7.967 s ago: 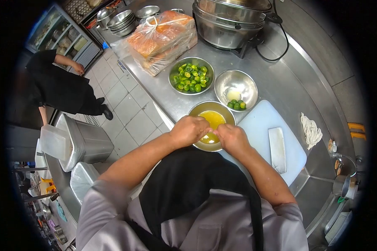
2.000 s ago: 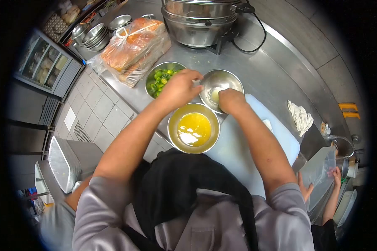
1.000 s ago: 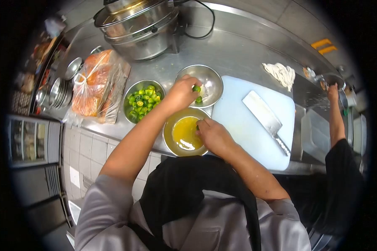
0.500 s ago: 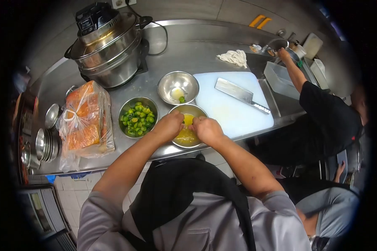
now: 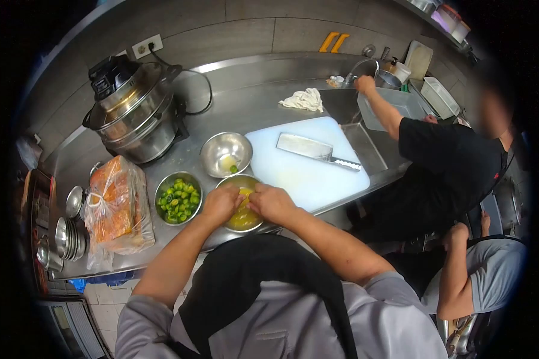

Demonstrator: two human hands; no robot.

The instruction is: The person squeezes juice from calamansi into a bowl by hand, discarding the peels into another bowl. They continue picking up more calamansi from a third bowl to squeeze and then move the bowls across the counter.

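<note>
My left hand [image 5: 221, 204] and my right hand [image 5: 272, 202] are both closed, fingertips pinched close together over a steel bowl of yellow liquid [image 5: 245, 222]. Whatever sits between the fingers is hidden. To the left stands a steel bowl [image 5: 157, 214] full of small cut green citrus fruit [image 5: 178, 200]. Just behind my hands, another steel bowl [image 5: 214, 148] contains a little pale liquid and one green citrus piece [image 5: 233, 169]. A cleaver [image 5: 305, 146] lies on the white cutting board [image 5: 269, 170] right of the bowls.
A lidded steel cooker [image 5: 135, 116] stands back left, near plastic-wrapped orange blocks [image 5: 114, 200] and stacked metal bowls [image 5: 66, 236]. A white cloth [image 5: 303, 100] lies behind the board. A co-worker's hand [image 5: 365, 84] is at the sink; another person [image 5: 479, 275] is lower right.
The view has shifted, so the counter sits lower and further left. My hands stay pinched over the yellow liquid. The co-worker's arm still reaches to the sink.
</note>
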